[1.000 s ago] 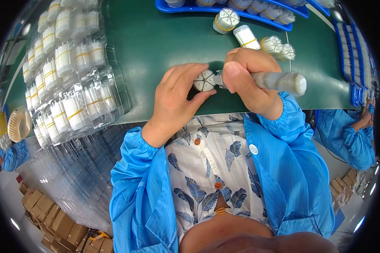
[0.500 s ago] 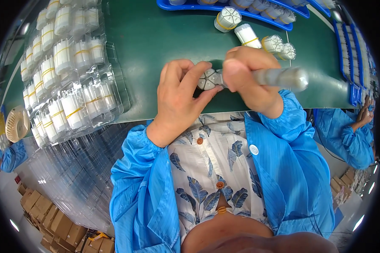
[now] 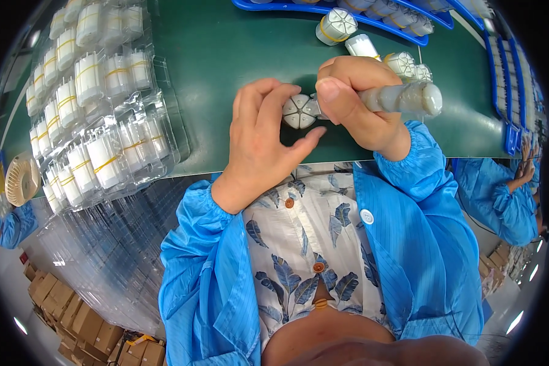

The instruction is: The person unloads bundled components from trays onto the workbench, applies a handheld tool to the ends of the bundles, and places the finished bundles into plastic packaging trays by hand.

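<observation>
A round bundle of white wedge-shaped pieces (image 3: 299, 111) stands on the green table, its segmented end facing up. My left hand (image 3: 256, 131) curves around its left side; the index fingertip is against it or very close, and the thumb is spread away. In my right hand (image 3: 363, 100) is a tool with a thick whitish, translucent handle (image 3: 409, 99), which sticks out to the right of the fist. The tool's narrow metallic end meets the bundle's right edge; its exact shape is mostly hidden by my fingers. Beyond my right hand are several similar bundles (image 3: 338, 25), some lying on their sides.
Stacked clear plastic trays (image 3: 178, 143) of white banded bundles fill the left side. Blue trays (image 3: 287, 7) of bundles lie along the far edge, more blue trays (image 3: 513, 137) at the right. Co-workers' blue sleeves (image 3: 491, 189) show at both sides. Cardboard boxes (image 3: 88, 326) are stacked lower left.
My left thumb has come away from the bundle and its fingers have loosened. The tool's handle, blurred before, now looks sharper and sits slightly left. The whole view has shifted a little.
</observation>
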`<control>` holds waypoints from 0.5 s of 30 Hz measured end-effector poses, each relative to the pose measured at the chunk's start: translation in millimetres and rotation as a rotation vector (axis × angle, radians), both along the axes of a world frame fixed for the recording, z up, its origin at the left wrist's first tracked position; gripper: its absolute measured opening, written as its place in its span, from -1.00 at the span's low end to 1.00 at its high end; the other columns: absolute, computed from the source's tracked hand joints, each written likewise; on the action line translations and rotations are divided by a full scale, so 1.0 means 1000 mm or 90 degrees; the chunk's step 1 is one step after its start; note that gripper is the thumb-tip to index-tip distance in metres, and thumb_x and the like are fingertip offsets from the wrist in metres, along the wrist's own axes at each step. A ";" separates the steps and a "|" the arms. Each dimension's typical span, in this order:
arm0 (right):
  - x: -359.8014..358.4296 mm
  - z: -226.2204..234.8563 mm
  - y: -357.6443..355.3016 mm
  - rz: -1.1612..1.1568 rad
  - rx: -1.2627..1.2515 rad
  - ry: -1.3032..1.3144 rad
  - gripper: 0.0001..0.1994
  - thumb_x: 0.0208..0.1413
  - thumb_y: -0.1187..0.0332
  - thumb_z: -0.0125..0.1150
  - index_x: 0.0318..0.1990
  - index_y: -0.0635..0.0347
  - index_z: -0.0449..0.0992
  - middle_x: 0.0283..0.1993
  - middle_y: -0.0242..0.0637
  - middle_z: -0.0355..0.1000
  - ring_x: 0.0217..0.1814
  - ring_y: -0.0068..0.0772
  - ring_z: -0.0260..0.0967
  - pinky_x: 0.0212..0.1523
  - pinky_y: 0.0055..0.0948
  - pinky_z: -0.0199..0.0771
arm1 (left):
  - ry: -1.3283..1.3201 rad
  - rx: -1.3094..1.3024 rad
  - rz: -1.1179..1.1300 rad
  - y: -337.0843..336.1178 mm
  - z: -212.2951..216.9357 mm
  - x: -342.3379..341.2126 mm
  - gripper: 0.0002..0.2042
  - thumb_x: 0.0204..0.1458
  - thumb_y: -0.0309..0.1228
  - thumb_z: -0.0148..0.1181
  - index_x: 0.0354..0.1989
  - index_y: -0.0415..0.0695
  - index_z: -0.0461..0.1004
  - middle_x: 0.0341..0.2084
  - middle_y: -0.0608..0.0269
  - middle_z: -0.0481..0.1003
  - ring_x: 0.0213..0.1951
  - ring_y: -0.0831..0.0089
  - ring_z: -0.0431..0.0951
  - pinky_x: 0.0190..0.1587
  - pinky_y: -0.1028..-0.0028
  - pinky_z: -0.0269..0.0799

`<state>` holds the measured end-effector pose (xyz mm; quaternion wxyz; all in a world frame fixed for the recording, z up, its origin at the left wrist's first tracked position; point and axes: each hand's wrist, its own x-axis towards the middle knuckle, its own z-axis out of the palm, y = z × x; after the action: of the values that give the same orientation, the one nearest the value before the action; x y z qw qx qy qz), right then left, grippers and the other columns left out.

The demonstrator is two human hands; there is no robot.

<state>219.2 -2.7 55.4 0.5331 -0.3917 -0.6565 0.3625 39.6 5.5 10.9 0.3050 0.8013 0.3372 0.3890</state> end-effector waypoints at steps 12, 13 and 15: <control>0.003 0.004 0.010 0.019 0.042 -0.026 -0.71 0.18 0.42 0.24 -0.57 0.30 0.39 -0.66 -0.33 0.21 -0.66 -0.51 0.14 -0.65 -0.44 0.05 | -0.040 -0.047 0.003 0.000 -0.001 -0.009 -0.42 -0.22 -0.55 0.46 0.06 -0.23 0.40 -0.14 0.06 0.49 -0.16 0.19 0.52 -0.12 0.37 0.47; 0.001 0.003 0.011 0.015 0.052 -0.037 -0.71 0.17 0.42 0.24 -0.58 0.28 0.38 -0.67 -0.33 0.22 -0.66 -0.48 0.15 -0.65 -0.43 0.06 | -0.036 -0.054 -0.006 0.000 -0.001 -0.010 -0.43 -0.21 -0.56 0.45 0.07 -0.23 0.40 -0.13 0.06 0.49 -0.15 0.19 0.52 -0.10 0.36 0.47; -0.001 0.002 0.011 0.023 0.044 -0.042 -0.71 0.17 0.42 0.24 -0.58 0.27 0.38 -0.67 -0.33 0.21 -0.67 -0.45 0.15 -0.65 -0.42 0.07 | -0.049 -0.058 -0.001 -0.001 0.000 -0.008 -0.48 -0.21 -0.57 0.42 0.01 -0.21 0.42 -0.14 0.08 0.50 -0.15 0.14 0.51 -0.11 0.31 0.47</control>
<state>217.9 8.8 57.7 0.5174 -0.3728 -0.6930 0.3364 31.9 4.7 10.7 0.3540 0.7715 0.3417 0.4033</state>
